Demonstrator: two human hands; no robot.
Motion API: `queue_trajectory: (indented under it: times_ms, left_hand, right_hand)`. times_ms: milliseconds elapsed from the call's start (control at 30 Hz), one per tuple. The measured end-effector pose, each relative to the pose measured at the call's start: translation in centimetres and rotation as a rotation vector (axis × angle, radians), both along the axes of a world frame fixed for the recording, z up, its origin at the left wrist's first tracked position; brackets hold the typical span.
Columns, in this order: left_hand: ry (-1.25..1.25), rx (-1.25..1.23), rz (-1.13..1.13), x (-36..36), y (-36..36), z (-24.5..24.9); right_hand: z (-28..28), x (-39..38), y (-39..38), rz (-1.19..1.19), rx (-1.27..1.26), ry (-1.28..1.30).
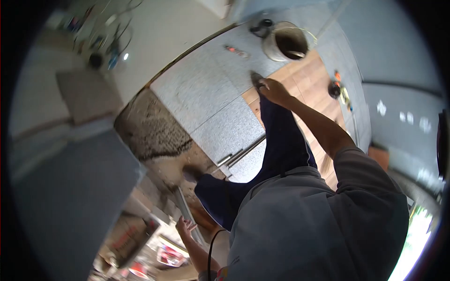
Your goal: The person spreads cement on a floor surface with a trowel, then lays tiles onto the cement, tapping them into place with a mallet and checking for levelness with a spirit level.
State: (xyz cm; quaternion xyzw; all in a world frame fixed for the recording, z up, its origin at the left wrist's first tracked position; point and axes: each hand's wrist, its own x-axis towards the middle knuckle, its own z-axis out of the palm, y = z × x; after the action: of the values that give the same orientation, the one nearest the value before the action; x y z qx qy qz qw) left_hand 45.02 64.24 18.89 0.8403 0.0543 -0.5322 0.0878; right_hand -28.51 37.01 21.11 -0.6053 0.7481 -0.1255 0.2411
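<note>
My left hand [184, 225] is at the lower left with its fingers apart, and nothing shows in them. It overlaps a long grey bar [183, 203] that leans beside the rubble. Farther up, my right hand [275, 92] hangs above my thigh, close to my dark shoe [256, 79] in this view. Its fingers are bent and blurred, and I cannot tell what, if anything, they hold. Under me, speckled grey tiles [229, 129] border a patch of rough mortar [154, 126]. Slim metal bars [241, 152] lie across the tile edge between my legs.
A pale bucket [273, 47] with a wire handle stands on the floor ahead. Wood-look planks [304, 79] lie to its right, with a small black-and-orange tool [334, 86] beyond. A box [129, 239] and clutter sit at lower left, near a large grey panel [70, 201].
</note>
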Motion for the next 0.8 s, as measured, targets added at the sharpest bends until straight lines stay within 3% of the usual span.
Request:
queue_trajectory:
  times_ms: [67, 133, 233, 333, 433, 567, 700, 800]
  left_hand:
    - [0.002, -0.087, -0.246, -0.6, -9.9, -1.7]
    - [0.033, -0.137, -0.496, -3.9, -22.0, -1.7]
    - [-0.051, -0.329, -0.931, -18.5, -38.5, 5.1]
    - [-0.096, -0.471, -1.240, -34.3, -47.7, 12.5]
    - [-0.165, -0.499, -1.359, -45.2, -52.3, 14.9]
    - [-0.172, -0.222, -1.421, -55.9, -53.4, 15.3]
    - [-0.048, -0.030, -1.478, -64.7, -53.2, 14.7]
    - [0.133, -0.045, -1.547, -71.0, -53.2, 15.8]
  right_hand:
    - [-1.9, -8.7, 5.5, -0.168, -0.132, 0.113]
    - [-0.1, -13.5, 10.3, -0.416, 0.131, 0.165]
    - [-0.6, -19.2, 15.7, -0.555, 0.376, 0.132]
    - [-5.8, -26.1, 19.5, -0.600, 0.437, 0.072]
    - [-8.8, -32.9, 19.6, -0.660, 0.519, -0.061]
    - [-10.4, -36.8, 22.3, -0.830, 0.427, -0.240]
    - [-5.7, -36.0, 27.8, -0.839, 0.626, -0.338]
    - [-0.8, -34.5, 33.5, -1.076, 0.653, -0.435]
